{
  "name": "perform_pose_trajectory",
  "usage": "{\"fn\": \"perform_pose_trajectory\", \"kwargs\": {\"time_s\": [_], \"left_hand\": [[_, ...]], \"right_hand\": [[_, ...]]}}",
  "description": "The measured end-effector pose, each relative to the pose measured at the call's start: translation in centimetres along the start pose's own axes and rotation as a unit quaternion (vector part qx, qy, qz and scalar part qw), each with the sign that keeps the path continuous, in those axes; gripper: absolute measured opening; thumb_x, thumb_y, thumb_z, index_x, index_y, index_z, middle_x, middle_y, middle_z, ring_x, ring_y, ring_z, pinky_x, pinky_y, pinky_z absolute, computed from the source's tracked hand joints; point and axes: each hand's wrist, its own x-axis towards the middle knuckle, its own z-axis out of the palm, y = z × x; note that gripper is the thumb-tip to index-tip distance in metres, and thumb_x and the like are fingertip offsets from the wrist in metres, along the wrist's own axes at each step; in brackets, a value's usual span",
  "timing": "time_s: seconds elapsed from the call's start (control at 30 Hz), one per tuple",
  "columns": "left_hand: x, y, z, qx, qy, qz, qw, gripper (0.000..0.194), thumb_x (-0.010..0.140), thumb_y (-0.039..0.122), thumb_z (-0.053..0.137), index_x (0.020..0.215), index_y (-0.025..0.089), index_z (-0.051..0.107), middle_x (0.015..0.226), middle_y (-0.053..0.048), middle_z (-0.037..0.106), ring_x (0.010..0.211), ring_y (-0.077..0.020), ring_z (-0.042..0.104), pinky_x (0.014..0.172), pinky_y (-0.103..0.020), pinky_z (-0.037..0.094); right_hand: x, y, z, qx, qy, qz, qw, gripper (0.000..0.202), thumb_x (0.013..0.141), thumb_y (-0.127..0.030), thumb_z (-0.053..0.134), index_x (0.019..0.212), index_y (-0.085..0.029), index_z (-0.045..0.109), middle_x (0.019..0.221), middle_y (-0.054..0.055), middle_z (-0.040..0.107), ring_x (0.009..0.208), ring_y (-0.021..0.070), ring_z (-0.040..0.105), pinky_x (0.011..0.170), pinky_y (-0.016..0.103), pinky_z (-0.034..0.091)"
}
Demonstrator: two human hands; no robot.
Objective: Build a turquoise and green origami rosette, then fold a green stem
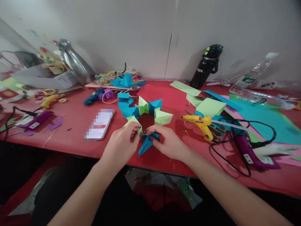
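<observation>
A ring of folded paper pieces, with a green piece [143, 106] and a blue piece [155, 105] at its back, lies near the table's front edge. My left hand [125, 139] pinches a light green folded piece [133, 120] at the ring's front left. Close beside it, my right hand [166, 140] has its thumb and fingers closed on a blue folded piece [146, 145], whose pointed end hangs toward the table edge. Another green folded piece [163, 117] stands just behind my right hand. Where the held pieces meet is partly hidden by my fingers.
On the red table [77, 142], a phone [100, 124] lies left of the ring. A yellow glue gun [199, 124], black cables and a purple power strip [252, 153] are on the right. Behind are paper sheets, a black bottle [204, 67] and a metal jug [75, 62].
</observation>
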Motion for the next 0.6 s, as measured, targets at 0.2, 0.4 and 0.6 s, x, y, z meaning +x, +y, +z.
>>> {"fn": "perform_pose_trajectory", "kwargs": {"time_s": [0.2,0.4,0.6], "left_hand": [[-0.2,-0.2,-0.5,-0.046,-0.004,-0.037,0.998,0.021,0.085,0.011,0.054,0.100,0.024,0.063,0.091,0.000,0.073,0.085,-0.0182,0.075,0.075,-0.027,0.060],[-0.6,-0.3,-0.9,-0.111,-0.041,-0.038,0.992,0.024,0.083,0.014,0.059,0.104,0.023,0.065,0.099,-0.001,0.074,0.091,-0.0178,0.075,0.087,-0.030,0.062],[-0.7,-0.1,-1.0,-0.133,-0.051,-0.029,0.989,0.027,0.081,0.020,0.068,0.107,0.023,0.065,0.104,-0.002,0.074,0.096,-0.0197,0.074,0.094,-0.034,0.062]], "right_hand": [[1.3,0.6,2.0,0.027,0.033,-0.008,0.999,0.029,0.087,-0.010,0.053,0.112,-0.024,0.057,0.113,0.006,0.065,0.106,0.0204,0.063,0.091,0.036,0.053],[1.1,1.0,2.8,0.016,0.098,0.014,0.995,0.021,0.087,-0.010,0.056,0.102,-0.025,0.060,0.103,0.004,0.063,0.097,0.0196,0.061,0.085,0.034,0.052],[1.0,0.9,3.4,0.026,0.137,0.017,0.990,0.014,0.086,-0.012,0.058,0.095,-0.023,0.060,0.095,0.003,0.063,0.088,0.0181,0.061,0.079,0.032,0.052]]}}
